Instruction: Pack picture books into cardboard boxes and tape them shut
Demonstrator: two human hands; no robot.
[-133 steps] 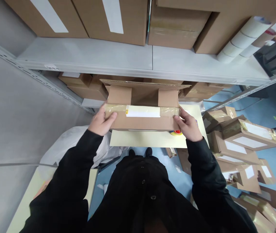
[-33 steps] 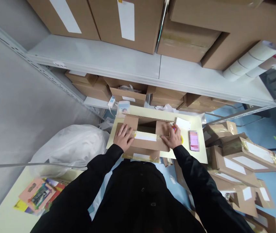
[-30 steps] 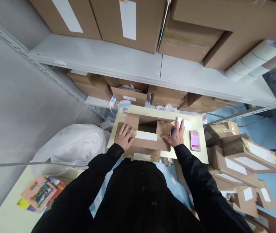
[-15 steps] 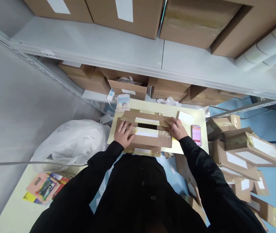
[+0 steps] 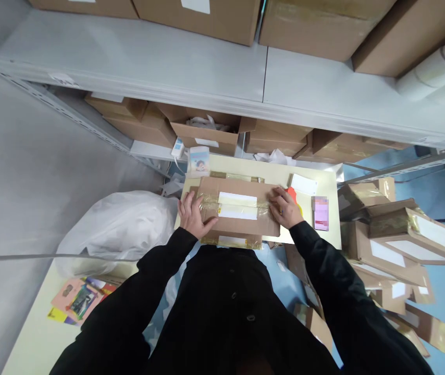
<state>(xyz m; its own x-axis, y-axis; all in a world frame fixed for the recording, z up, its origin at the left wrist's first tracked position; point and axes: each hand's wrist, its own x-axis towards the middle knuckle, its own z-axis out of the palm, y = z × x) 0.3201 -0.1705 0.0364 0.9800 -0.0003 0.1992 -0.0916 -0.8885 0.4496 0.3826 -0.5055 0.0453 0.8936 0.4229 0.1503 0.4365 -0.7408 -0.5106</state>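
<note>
A brown cardboard box (image 5: 238, 225) lies on the pale table in front of me, its top flaps lowered together. Two white label strips (image 5: 238, 204) meet at the seam, with shiny clear tape on either side. My left hand (image 5: 195, 216) rests on the box's left end, fingers spread and thumb stretched over the top. At the right end, my right hand (image 5: 286, 207) has its fingers bent around the edge of the cardboard. Just beyond that hand lies a red-orange object (image 5: 292, 195) with a yellow part, partly covered by the hand.
A phone (image 5: 321, 213) and a white stack of cards or paper (image 5: 304, 184) lie to the right. A printed pouch (image 5: 198, 160) is at the back left. Boxes crowd the shelf (image 5: 140, 62) ahead; taped parcels (image 5: 413, 234) pile up right. A white plastic bag (image 5: 121, 224) bulges left.
The raised far flap has come down, and the dark gap between the flaps is covered. My left hand has shifted outward to the box's left end. The red-orange object shows more.
</note>
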